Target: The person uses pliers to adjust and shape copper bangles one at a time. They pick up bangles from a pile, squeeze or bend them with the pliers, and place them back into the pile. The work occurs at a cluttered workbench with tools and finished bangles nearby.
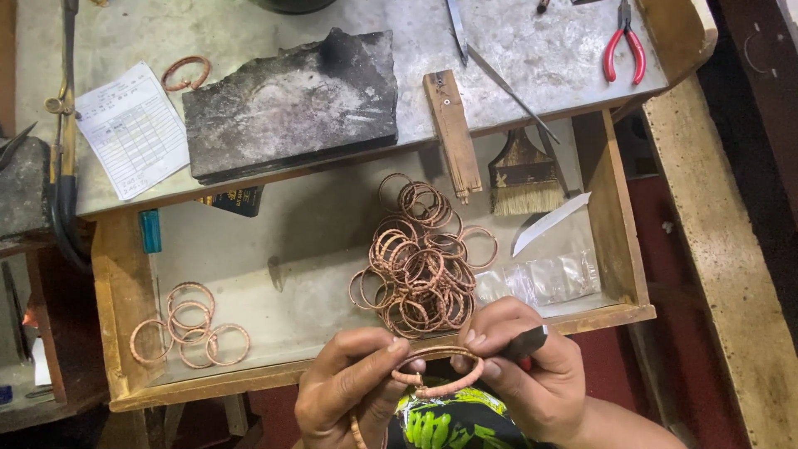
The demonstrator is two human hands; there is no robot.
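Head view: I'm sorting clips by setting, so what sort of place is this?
Likely a jeweller's workbench: a heap of copper-coloured wire bangles in an open wooden drawer, red-handled pliers and a charred grey block on top.

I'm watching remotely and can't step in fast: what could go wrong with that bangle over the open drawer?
The copper bangle is pinched only by fingertips of the left hand and right hand, past the drawer front edge; a slip could drop it to the floor. The right hand also grips a dark tool, which might scratch the bangle.
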